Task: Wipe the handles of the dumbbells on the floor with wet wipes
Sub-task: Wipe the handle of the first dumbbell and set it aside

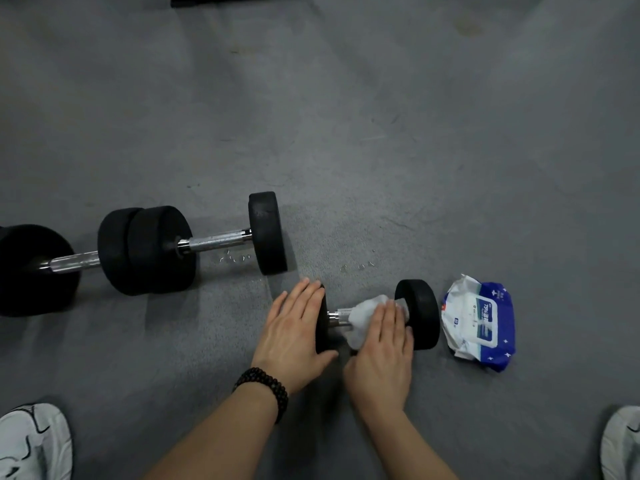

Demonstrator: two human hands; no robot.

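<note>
The small dumbbell (377, 318) lay on the grey floor (381, 133) right in front of the person, its handle running left to right across the view, so any wiping stroke had to travel sideways along that line. The left hand (294, 327) rested flat, fingers straight, against the left weight plate, apparently steadying it against rolling. The right hand (384, 355) lay over the handle with its fingers extended, pressing a crumpled white wipe (363, 318) onto the metal; whether the thumb curled underneath could not be told. The 2 hands sat close together, with a short bare stretch of handle showing between them. By my reading the right hand was the one placed to do the rubbing, and that bare stretch toward the left plate looked like the next part to cover. The packet of wipes (479, 322) lay just beside the right plate. 2 larger dumbbells (194, 244) lay end to end farther off to the left, their handles on much the same left-right line, nearer the left hand, and probably yet to be wiped. A white shoe (34, 441) showed at each lower corner.
</note>
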